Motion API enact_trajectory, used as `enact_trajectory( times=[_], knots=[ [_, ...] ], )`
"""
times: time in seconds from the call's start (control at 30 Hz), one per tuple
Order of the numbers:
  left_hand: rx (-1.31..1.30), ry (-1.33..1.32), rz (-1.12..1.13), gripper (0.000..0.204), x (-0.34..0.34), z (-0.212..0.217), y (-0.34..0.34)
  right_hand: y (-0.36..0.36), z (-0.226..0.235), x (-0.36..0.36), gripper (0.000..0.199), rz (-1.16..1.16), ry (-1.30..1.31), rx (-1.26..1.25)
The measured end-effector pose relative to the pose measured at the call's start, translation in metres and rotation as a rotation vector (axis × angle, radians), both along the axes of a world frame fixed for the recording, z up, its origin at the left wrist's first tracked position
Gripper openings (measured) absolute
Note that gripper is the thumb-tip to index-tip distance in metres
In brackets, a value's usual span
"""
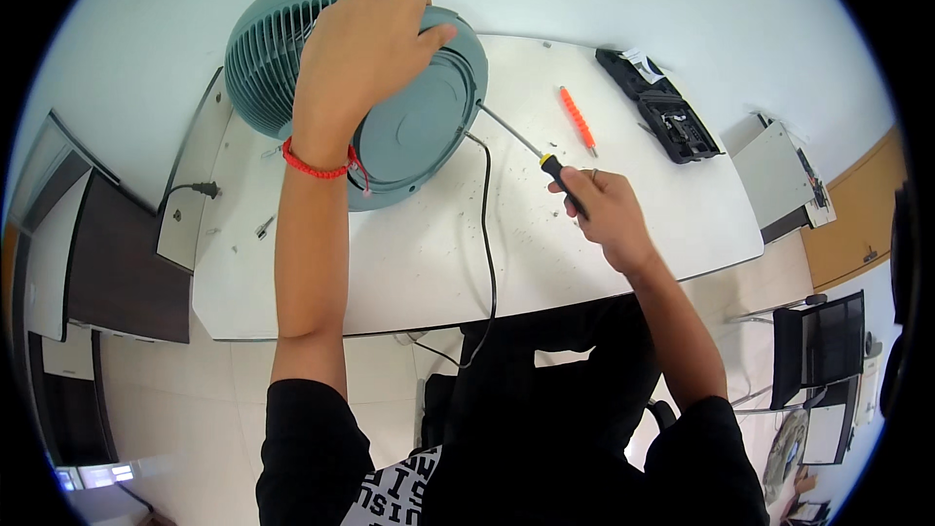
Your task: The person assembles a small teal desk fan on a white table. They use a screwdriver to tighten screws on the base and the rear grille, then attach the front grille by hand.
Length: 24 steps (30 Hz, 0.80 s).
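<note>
A grey-green electric fan (414, 131) lies on its side on the white table, its round base facing me and its slatted head (265, 68) at the left. My left hand (375, 39) grips the upper rim of the base, fingers curled over the far edge and partly hidden. In my right hand (606, 214) is a screwdriver (552, 168) with a black and yellow handle. Its long shaft points up and left, and its tip meets the right edge of the base. A black power cord (489, 224) runs from the fan over the table's front edge.
An orange pen-like tool (577, 120) lies right of the fan. Beyond it sits an open black tool case (672, 117). Crumbs and small bits are scattered on the white table (419, 282). A plug (203, 189) lies at the left, near a small metal piece (264, 227).
</note>
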<state>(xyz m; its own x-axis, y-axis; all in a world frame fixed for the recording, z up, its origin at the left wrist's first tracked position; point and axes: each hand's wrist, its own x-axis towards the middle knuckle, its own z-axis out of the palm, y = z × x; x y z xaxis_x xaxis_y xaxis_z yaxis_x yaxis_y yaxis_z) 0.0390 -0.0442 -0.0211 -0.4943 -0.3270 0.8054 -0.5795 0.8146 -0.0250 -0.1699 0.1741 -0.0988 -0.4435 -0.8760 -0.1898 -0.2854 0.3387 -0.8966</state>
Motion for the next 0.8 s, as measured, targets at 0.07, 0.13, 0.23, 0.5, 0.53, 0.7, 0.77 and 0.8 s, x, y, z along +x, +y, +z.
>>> enact_trajectory(
  times=[0.07, 0.13, 0.23, 0.5, 0.53, 0.7, 0.77, 0.8],
  knots=[
    [0.073, -0.059, 0.033, 0.035, 0.001, 0.005, 0.006, 0.003, 0.002, -0.018, 0.038, 0.057, -0.602, -0.011],
    [0.064, -0.05, 0.014, 0.035, -0.001, 0.004, 0.006, 0.005, 0.0, -0.021, 0.035, 0.041, -0.734, -0.042],
    [-0.063, 0.046, -0.039, 0.03, 0.005, 0.0, -0.004, 0.003, -0.006, 0.002, 0.03, -0.021, -0.212, -0.124],
    [-0.091, 0.024, -0.012, 0.031, 0.0, -0.003, 0.003, 0.013, -0.009, 0.017, 0.028, 0.049, 0.494, -0.217],
    [-0.086, 0.022, -0.003, 0.031, 0.001, -0.004, 0.0, 0.01, 0.0, 0.017, 0.032, 0.008, 0.042, -0.08],
    [-0.022, -0.001, -0.003, 0.03, 0.008, 0.004, 0.013, 0.008, 0.013, 0.002, 0.027, 0.011, -0.516, -0.14],
    [0.035, -0.052, 0.064, 0.031, 0.005, 0.003, 0.009, 0.007, 0.005, 0.007, 0.025, -0.06, 0.071, -0.165],
    [0.065, -0.072, 0.089, 0.033, 0.003, 0.002, 0.007, 0.008, -0.008, 0.005, 0.023, -0.002, 0.547, -0.353]
  ],
)
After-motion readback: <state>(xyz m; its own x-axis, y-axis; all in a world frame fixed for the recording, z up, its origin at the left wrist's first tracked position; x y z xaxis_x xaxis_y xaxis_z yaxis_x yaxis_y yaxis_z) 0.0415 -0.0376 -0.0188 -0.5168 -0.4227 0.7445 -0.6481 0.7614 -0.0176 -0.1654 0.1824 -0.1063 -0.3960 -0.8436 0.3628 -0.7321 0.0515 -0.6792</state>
